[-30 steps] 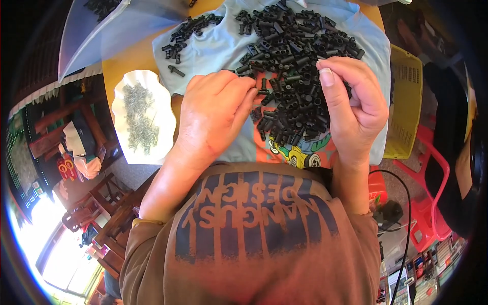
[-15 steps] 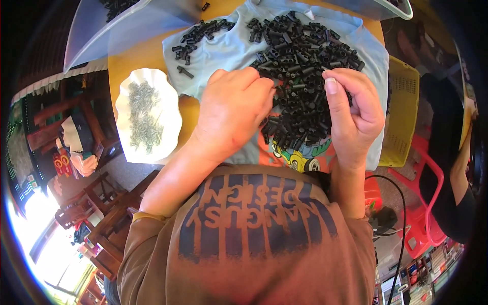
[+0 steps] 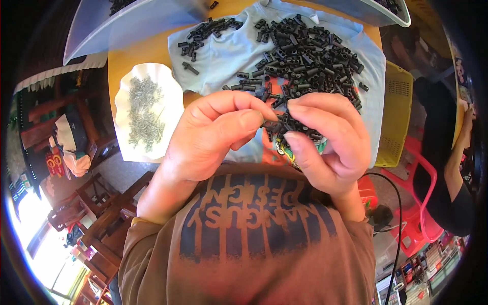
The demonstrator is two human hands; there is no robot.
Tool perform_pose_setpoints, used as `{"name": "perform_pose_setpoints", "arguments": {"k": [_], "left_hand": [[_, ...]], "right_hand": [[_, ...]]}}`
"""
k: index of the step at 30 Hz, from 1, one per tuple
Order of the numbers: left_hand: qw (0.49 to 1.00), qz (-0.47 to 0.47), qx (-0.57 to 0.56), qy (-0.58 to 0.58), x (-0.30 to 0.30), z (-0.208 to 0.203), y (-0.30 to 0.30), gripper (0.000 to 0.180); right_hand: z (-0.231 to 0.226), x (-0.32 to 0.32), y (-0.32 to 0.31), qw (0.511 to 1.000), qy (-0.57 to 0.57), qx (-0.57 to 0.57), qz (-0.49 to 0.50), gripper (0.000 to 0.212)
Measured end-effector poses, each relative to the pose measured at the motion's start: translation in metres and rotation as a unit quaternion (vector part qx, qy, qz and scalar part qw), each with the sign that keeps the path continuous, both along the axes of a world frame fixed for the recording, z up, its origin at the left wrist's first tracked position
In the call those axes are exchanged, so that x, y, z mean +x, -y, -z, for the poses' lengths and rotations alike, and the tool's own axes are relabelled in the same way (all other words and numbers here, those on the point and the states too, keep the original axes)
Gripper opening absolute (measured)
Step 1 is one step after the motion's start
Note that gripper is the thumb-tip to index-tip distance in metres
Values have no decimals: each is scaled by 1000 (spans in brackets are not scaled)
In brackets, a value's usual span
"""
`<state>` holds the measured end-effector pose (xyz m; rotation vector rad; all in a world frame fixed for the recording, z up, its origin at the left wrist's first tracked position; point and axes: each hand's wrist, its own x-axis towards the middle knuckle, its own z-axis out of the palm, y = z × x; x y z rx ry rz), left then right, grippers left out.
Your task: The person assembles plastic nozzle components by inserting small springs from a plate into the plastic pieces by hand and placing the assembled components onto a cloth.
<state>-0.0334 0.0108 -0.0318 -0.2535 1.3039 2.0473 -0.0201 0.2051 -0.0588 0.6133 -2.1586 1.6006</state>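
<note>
My left hand point(image 3: 213, 134) is closed in a pinch, with a small, thin, dark thing at its fingertips that I cannot make out. Facing it, my right hand point(image 3: 333, 140) curls its thumb and forefinger about a small dark piece, which blends into the parts behind. The two hands' fingertips nearly meet over the near edge of a heap of short black plastic tubes point(image 3: 305, 63). The heap lies on a light blue printed shirt point(image 3: 218, 76). Left of my left hand, a white wavy-rimmed dish point(image 3: 172, 94) holds many small metal springs point(image 3: 145, 112).
A smaller group of black tubes point(image 3: 216, 28) lies at the far left of the cloth. Clear plastic bins point(image 3: 147, 20) stand at the back. A yellow crate point(image 3: 396, 117) is beside the table at right, near a red chair point(image 3: 424, 178). Another person's arm point(image 3: 460, 152) shows far right.
My right hand has come down and left from above the heap to meet my left hand. My left hand has turned and lowered, now showing its thumb and pinch.
</note>
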Motion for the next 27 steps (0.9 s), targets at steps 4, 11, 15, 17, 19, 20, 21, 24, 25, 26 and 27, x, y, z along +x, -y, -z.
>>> {"name": "perform_pose_setpoints", "arguments": {"k": [4, 11, 15, 17, 19, 20, 21, 24, 25, 26, 27], "left_hand": [[1000, -4, 1, -12, 7, 3, 1, 15], [999, -13, 24, 25, 17, 19, 7, 14], [998, -17, 39, 44, 21, 25, 8, 13], [997, 8, 46, 53, 23, 27, 9, 12], [998, 7, 45, 51, 26, 31, 11, 13], [998, 9, 42, 47, 27, 33, 12, 14], [998, 7, 44, 48, 27, 34, 13, 14], [998, -37, 31, 41, 28, 34, 23, 11], [997, -49, 31, 53, 28, 32, 27, 10], [996, -62, 30, 64, 28, 30, 31, 9], [995, -65, 31, 63, 30, 30, 34, 9]], "right_hand": [[3, 2, 10, 1000, -1, 0, -11, 31], [13, 8, 19, 999, -23, 49, 0, 25], [21, 11, 23, 997, -24, 74, -4, 25], [26, 12, 25, 995, -34, 93, -8, 25], [27, 12, 28, 993, -44, 112, -11, 25], [26, 11, 29, 992, -35, 117, -14, 26], [25, 11, 30, 992, -26, 122, -18, 26], [20, 5, 26, 994, 6, 113, -10, 26], [19, 2, 26, 992, 10, 125, 0, 25], [19, -2, 27, 990, 14, 137, 10, 25], [19, -7, 29, 990, 13, 138, 11, 24]]}}
